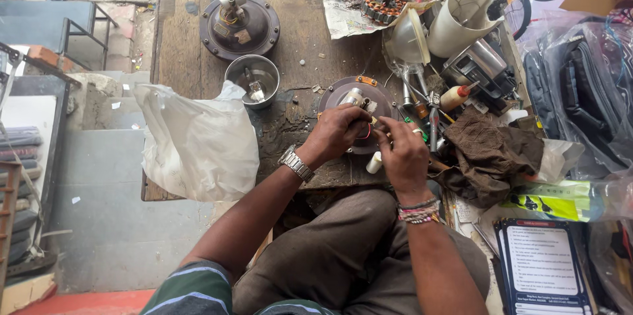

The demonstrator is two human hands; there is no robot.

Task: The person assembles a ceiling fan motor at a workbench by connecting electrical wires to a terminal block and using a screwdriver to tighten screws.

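A round brown fan motor housing [343, 94] with a metal shaft lies on the wooden workbench [178, 38] in front of me. My left hand [337, 132], with a metal watch on the wrist, grips the shaft and wires at the motor's centre. My right hand [403, 155], with beaded bands on the wrist, pinches thin red and pale wires beside the left fingers. A small white cylinder [374, 162] lies just below the two hands.
A second motor housing [239, 25] sits at the bench's back, a steel cup [252, 78] before it. A white plastic bag [198, 147] hangs off the left edge. Screwdrivers [432, 120], an oil bottle [456, 97], a brown rag [491, 153], a copper-wound stator [382, 5] and white jugs [461, 22] crowd the right.
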